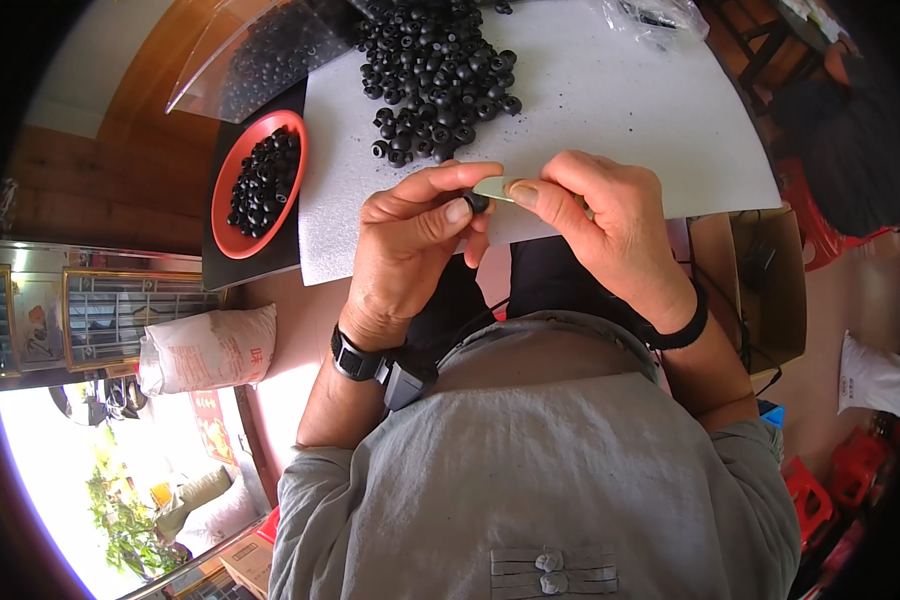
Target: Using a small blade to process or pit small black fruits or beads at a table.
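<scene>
The left hand point(410, 250) pinches a small black bead point(478, 202) between thumb and forefinger, closed tight on it, so that only one dark edge of the bead shows past the fingertips. The right hand point(605, 225) is closed on a thin, pale metal piece point(497, 188), held between thumb and fingers; its tip meets the bead, and the rest of it is hidden inside the hand, so its full shape cannot be made out. Both hands hover just above the near edge of a white foam sheet point(610, 100).

Farther up the sheet lies a loose heap of black beads point(440, 75), its top cut off by the picture's edge. To the left, on a black mat point(255, 265), stands a red bowl point(222, 200) partly filled with more of the same beads. A clear plastic bag point(250, 55) of beads lies beyond the bowl, blurred by glare. Another clear bag point(660, 18) sits at the sheet's far right, its contents hard to tell. A black wristwatch point(355, 360) is on the left wrist and a black band point(685, 325) on the right. The person's grey shirt point(540, 480) fills the lower view and hides the lap.
</scene>
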`<state>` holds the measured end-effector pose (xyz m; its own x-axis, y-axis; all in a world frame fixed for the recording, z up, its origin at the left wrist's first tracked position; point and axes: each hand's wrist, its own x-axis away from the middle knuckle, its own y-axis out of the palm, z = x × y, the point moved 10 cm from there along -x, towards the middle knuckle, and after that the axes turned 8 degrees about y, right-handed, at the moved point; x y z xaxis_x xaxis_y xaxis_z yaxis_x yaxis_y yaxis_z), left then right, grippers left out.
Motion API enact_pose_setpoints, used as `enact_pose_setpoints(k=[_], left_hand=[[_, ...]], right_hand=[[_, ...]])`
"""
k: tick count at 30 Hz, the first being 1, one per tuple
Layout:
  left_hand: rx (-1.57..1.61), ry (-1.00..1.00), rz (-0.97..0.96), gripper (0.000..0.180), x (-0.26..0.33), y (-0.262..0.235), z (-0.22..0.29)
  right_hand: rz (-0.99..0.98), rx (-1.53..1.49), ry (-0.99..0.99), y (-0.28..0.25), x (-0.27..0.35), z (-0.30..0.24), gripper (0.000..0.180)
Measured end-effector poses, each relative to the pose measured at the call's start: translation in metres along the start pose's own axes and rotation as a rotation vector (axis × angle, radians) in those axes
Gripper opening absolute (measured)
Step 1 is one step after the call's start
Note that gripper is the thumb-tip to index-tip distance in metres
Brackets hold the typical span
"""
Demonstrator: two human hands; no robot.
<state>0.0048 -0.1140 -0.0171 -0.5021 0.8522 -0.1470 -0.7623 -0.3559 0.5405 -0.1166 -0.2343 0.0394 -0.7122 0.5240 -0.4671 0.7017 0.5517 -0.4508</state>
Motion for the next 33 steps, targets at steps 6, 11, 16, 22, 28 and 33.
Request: enact_pose_setpoints(k=[6,11,16,22,28,33], left_hand=[[-0.05,0.025,0.016,0.027,0.0,0.004,0.004],[-0.043,-0.014,0.025,0.027,0.0,0.002,0.004],[-0.053,-0.017,0.042,0.03,0.003,0.003,0.002],[-0.109,-0.001,0.04,0.034,0.005,0.005,0.003],[-0.115,0.023,0.029,0.033,0.004,0.008,0.004],[-0.084,0.025,0.025,0.033,0.005,0.005,0.003]], right_hand=[[0.001,0.009,-0.074,0.0,0.001,-0.003,0.042],[-0.066,0.043,-0.212,0.0,0.007,-0.015,0.022],[-0.004,-0.133,0.063,-0.006,0.002,0.006,0.032],[0.014,-0.058,0.014,-0.004,0.002,0.001,0.032],[0.033,-0.016,-0.033,-0.005,0.004,-0.003,0.034],[-0.026,0.033,-0.05,-0.002,0.005,-0.005,0.022]])
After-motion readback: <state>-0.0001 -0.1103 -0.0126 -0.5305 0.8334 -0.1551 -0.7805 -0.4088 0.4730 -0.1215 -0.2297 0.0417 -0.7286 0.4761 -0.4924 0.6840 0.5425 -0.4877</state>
